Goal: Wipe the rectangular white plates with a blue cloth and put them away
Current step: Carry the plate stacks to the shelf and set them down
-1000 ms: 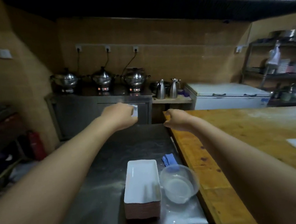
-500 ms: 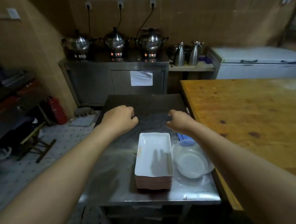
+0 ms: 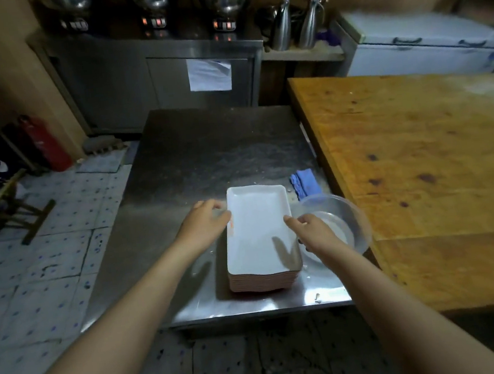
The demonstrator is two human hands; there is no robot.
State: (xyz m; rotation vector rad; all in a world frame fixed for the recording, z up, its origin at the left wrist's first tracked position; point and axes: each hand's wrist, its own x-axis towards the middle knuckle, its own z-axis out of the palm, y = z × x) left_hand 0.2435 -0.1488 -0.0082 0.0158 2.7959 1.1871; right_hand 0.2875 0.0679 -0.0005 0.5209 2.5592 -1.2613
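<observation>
— Where was the stack of white plates (image 3: pixel 259 231)?
— On the steel desk (image 3: pixel 207 160), long axis running away from the person, left hand (image 3: pixel 203 221) at its left rim, right hand (image 3: pixel 313 231) at its right; both grips hung loose, clamped on nothing.
— The blue cloth (image 3: pixel 304 182)?
— Beyond the right hand, beside the clear bowl (image 3: pixel 354 221); its contents were unclear.

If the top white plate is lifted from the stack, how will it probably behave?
The top plate looks rigid and glossy, so probably stiff and somewhat slippery. It sits nested on the stack, so it may stick slightly. Wide and shallow, it should not tip.
</observation>
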